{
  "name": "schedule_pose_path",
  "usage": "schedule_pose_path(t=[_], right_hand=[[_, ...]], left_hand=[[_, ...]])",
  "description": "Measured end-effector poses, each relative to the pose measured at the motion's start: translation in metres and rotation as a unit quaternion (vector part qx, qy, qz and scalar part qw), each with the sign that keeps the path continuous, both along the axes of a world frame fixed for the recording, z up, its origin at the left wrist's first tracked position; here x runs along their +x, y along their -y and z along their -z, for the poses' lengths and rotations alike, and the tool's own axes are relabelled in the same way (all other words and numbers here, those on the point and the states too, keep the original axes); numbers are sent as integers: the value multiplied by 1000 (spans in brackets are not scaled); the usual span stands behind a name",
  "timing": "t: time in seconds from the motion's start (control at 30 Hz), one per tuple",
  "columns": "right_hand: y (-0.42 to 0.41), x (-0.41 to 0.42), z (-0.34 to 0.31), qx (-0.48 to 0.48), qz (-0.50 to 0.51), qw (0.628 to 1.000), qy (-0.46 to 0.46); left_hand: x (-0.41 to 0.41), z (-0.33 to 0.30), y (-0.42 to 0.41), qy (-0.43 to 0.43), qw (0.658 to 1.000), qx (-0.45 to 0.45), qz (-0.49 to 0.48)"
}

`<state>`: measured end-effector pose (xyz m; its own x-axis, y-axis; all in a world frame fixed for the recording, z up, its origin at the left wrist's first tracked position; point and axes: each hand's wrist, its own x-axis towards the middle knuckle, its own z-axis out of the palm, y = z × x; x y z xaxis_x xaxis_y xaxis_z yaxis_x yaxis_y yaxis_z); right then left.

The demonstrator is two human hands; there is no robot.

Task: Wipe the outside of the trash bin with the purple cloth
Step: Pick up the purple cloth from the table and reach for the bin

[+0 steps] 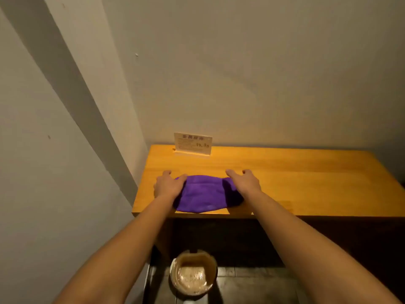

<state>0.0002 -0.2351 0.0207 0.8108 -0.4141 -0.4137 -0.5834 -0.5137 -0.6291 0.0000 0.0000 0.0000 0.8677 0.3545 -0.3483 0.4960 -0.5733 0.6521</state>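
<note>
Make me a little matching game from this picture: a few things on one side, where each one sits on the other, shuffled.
Things:
1. purple cloth
2. trash bin
3. small sign
4. left hand

Places:
A. on the floor under the table
B. at the table's back edge, by the wall
C. on the cloth's left end
D. near the table's front edge, between both hands

Pairs: 1-D, 2-A, 3-B, 4-C

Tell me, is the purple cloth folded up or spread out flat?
Folded, loosely. The cloth lies bunched on the table with creases showing, and the left hand and right hand press its two ends.
</note>
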Motion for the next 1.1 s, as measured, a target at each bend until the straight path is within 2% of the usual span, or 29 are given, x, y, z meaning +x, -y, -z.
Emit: schedule_pose_path(t=[0.07, 0.13, 0.2, 0.27, 0.33, 0.4, 0.43, 0.47, 0.53, 0.57, 0.6, 0.63, 0.73, 0.8, 0.87, 0.93, 1.0, 1.03, 1.1], right_hand=[[-14, 5, 8, -6, -8, 1000, -11], [-26, 2, 15, 18, 17, 1000, -19], [-38, -3, 17, 61, 37, 997, -30], [-48, -6, 11, 138, 38, 990, -14], [-52, -10, -9, 212, 24, 977, 26], [-46, -18, -45, 298, 1, 951, 84], [-39, -24, -64, 356, -17, 929, 103], [-29, -30, -82, 408, -43, 904, 116], [-12, -49, -115, 467, -109, 868, 127], [-5, -59, -127, 476, -140, 858, 129], [0, -68, -134, 483, -165, 850, 132], [5, -76, -139, 490, -175, 844, 132], [14, -98, -134, 509, -176, 834, 120], [28, -113, -118, 524, -161, 828, 119], [49, -133, -99, 516, -125, 839, 114], [68, -156, -80, 435, -66, 891, 112], [84, -190, -61, 298, -20, 940, 162], [90, -209, -50, 263, -26, 944, 199], [93, -251, -30, 290, -108, 926, 214]], left_hand=[[3, 8, 10, 28, 1000, -7, 11], [-6, 15, 27, 35, 997, -61, 38], [-14, 19, 40, 22, 977, -211, 2], [-25, 14, 43, 12, 918, -390, -73], [-37, 3, 37, 24, 842, -526, -116], [-52, -11, 23, 39, 776, -621, -98], [-62, -20, 14, 47, 771, -631, -72], [-69, -31, 5, 64, 799, -597, -40], [-87, -54, -9, 136, 879, -456, 10], [-96, -67, -13, 188, 895, -403, 43], [-105, -79, -14, 225, 888, -388, 98], [-115, -92, -11, 227, 872, -403, 160], [-144, -109, 20, 137, 839, -452, 270], [-167, -110, 45, 137, 838, -462, 257], [-192, -101, 67, 155, 835, -483, 213], [-217, -89, 80, 164, 834, -502, 157], [-242, -74, 96, 165, 847, -491, 121], [-254, -67, 105, 160, 860, -471, 116], [-276, -52, 122, 139, 878, -443, 119]])
